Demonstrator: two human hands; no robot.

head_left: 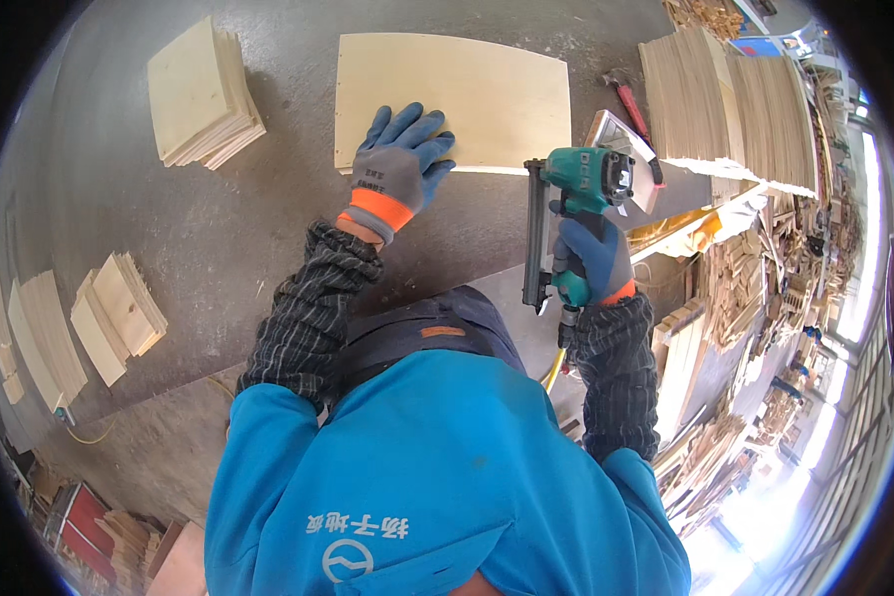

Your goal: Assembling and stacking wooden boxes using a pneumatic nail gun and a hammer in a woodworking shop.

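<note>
**Gloved hands, a plywood panel and a nail gun on a grey workbench**

Seen from above, a person in a blue jacket and dark checked sleeves leans over a grey bench (169, 238). The left hand (399, 164), in a blue and grey glove with an orange cuff, lies flat with fingers spread open on the near edge of a pale rectangular plywood panel (467, 94). The panel lies flat on the bench, in the upper middle of the view.

The right hand (594, 256), in a matching glove, is closed around the handle of a teal nail gun (576, 204). The gun's dark magazine runs back toward the person, and its head sits just at the panel's near right corner. Whether the nose touches the wood cannot be told.

A stack of square plywood pieces (204, 94) sits at the upper left. Smaller stacks (119, 313) lie at the left edge. A tall pile of thin boards (730, 104) stands at the upper right, with a red-handled hammer (628, 99) beside it. More wood offcuts fill the right side.
</note>
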